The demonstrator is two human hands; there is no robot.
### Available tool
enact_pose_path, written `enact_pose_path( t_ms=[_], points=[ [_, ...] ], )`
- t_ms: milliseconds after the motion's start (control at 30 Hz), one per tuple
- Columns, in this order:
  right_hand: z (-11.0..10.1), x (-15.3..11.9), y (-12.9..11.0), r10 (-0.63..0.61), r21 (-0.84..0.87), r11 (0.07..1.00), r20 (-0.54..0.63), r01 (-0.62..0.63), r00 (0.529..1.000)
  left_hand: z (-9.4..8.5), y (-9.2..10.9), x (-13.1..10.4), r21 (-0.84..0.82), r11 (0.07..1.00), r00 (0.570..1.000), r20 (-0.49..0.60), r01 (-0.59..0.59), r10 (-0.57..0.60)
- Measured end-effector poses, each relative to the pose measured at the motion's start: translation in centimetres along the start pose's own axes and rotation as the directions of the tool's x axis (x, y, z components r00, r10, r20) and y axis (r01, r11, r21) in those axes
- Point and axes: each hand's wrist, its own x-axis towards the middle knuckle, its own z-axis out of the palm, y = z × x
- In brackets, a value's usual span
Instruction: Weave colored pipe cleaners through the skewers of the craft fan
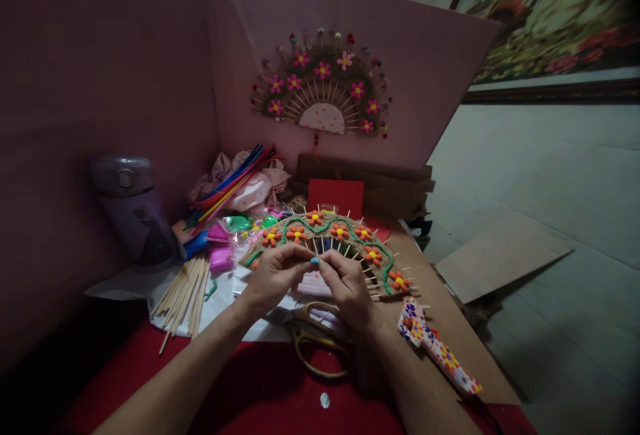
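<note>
A small blue lump of modelling clay (315, 261) is pinched between the fingertips of both hands, above the table. My left hand (277, 274) closes on it from the left, thumb and forefinger together. From the right, my right hand (349, 286) grips it the same way. Just behind the hands lies a half-round fan (327, 227) of sticks and twine, decorated with orange flowers and a wavy green strip; the hands hide part of its lower middle. Gold-handled scissors (320, 338) rest below my hands, their blades partly covered by my left wrist.
Wooden sticks (183, 295), pink clay packs (220, 256) and a lidded tumbler (135, 215) stand or lie at left. Coloured pipe cleaners (233, 185) sit on bunched cloth behind. A flower-patterned glue gun (440, 348) lies at right. A second fan (323, 85) hangs on the pink board.
</note>
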Motion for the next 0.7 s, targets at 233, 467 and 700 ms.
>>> enact_pose_path(
  t_ms=[233,467,700],
  points=[
    [0.26,0.23,0.24,0.093,0.125,0.987,0.069,-0.101,0.993,0.11,-0.8,-0.19,0.159,0.987,0.999,-0.03,-0.034,0.039],
    [0.45,0.3,0.18,0.098,0.097,0.99,0.08,-0.105,0.992,0.37,-0.52,-0.25,-0.059,0.991,0.989,-0.081,0.117,-0.122],
    [0.72,0.25,0.33,0.038,-0.008,0.999,0.1,-0.038,0.994,0.86,-0.75,-0.32,-0.277,0.935,0.96,-0.107,0.222,-0.259]
  ],
)
